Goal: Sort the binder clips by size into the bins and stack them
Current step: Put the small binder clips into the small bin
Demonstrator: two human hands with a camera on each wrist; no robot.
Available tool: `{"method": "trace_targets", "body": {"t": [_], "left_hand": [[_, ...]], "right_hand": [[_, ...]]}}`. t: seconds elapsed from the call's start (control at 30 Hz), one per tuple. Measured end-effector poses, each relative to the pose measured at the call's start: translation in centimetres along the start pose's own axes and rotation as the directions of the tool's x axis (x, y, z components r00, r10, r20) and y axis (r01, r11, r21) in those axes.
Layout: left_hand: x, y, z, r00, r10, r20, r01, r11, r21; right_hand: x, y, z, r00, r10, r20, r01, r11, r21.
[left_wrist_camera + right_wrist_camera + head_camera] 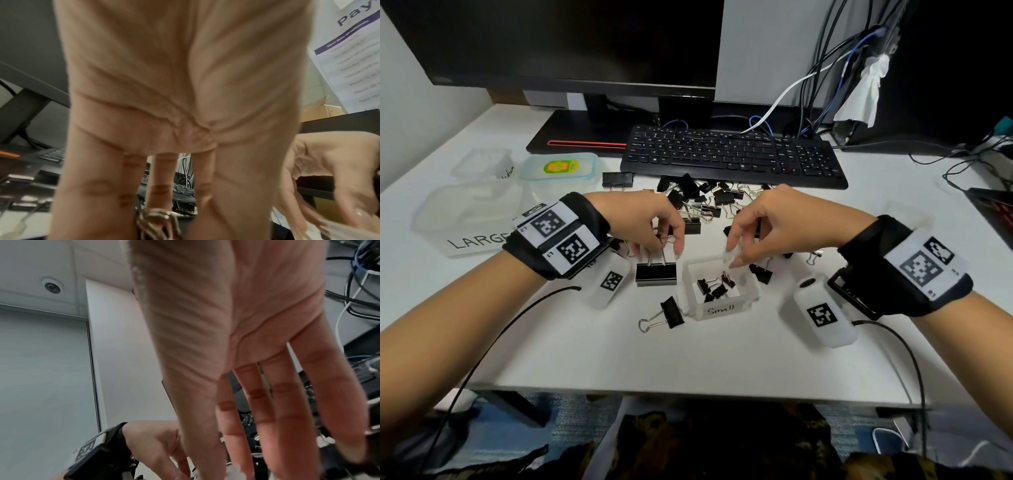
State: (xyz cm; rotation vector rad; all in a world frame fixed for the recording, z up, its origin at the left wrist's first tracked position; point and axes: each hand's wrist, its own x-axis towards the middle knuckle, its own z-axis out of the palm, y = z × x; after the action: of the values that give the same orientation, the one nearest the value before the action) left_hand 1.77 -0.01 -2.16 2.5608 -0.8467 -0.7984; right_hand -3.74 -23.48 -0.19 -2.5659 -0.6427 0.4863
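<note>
My left hand (664, 248) pinches the wire handles (156, 217) of a large black binder clip (655, 274), which hangs upright just left of the bin marked "Small" (722, 310). Several small clips (717, 286) lie inside that bin. The thumb and fingertips of my right hand (732, 255) hold the bin's far rim. A medium clip (671, 312) lies flat against the bin's left front corner. A loose pile of black clips (705, 200) is spread between my hands and the keyboard. The "LARGE" bin (472, 222) and the medium bin (482, 164) stand at the left.
A black keyboard (732, 157) and a monitor stand (582, 137) lie behind the pile. A lidded container with a green and orange sticker (560, 168) sits beside the medium bin. Cables (962, 164) trail at the right. The table's front edge (688, 394) is near me.
</note>
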Motion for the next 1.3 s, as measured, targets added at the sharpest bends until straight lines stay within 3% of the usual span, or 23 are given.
{"method": "trace_targets", "body": {"t": [0.13,0.47,0.6,0.77,0.9,1.0,1.07,1.13,1.23,1.3], "left_hand": [[0.1,0.0,0.0,0.999,-0.027,-0.045,0.027,1.000,-0.001],[0.0,0.4,-0.4,0.995,-0.100,0.012,0.100,0.991,-0.090],[0.3,0.2,-0.4,0.991,-0.124,-0.058,0.118,0.989,-0.092],[0.4,-0.1,-0.2,0.965,0.009,-0.263,-0.023,0.999,-0.049],[0.2,0.8,-0.2,0.882,0.136,-0.450,-0.174,0.984,-0.045],[-0.3,2.1,-0.3,0.823,0.210,-0.527,-0.271,0.962,-0.040],[-0.8,3.1,-0.2,0.822,0.270,-0.502,-0.345,0.937,-0.061],[-1.3,4.1,0.1,0.859,0.334,-0.389,-0.397,0.913,-0.093],[-1.3,4.6,0.9,0.911,0.370,-0.183,-0.385,0.921,-0.056],[-1.0,4.4,1.3,0.925,0.361,-0.120,-0.366,0.930,-0.023]], "right_hand": [[0.0,0.8,0.7,0.999,0.033,-0.009,-0.032,0.999,0.039],[0.2,1.1,1.5,0.997,0.065,-0.044,-0.059,0.992,0.112],[0.2,1.1,1.5,0.996,0.067,-0.053,-0.059,0.988,0.141],[0.3,1.1,1.7,0.995,0.075,-0.060,-0.066,0.988,0.141],[0.3,1.1,1.9,0.994,0.063,-0.084,-0.048,0.984,0.172],[0.2,1.3,2.0,0.996,0.055,-0.065,-0.041,0.978,0.205],[0.1,1.3,2.0,0.997,0.054,-0.057,-0.040,0.974,0.223],[-0.1,1.4,1.7,0.997,0.057,-0.054,-0.043,0.973,0.227],[-0.5,1.7,0.9,0.997,0.063,-0.046,-0.052,0.975,0.214],[-0.9,1.8,0.2,0.996,0.062,-0.061,-0.049,0.978,0.202]]}}
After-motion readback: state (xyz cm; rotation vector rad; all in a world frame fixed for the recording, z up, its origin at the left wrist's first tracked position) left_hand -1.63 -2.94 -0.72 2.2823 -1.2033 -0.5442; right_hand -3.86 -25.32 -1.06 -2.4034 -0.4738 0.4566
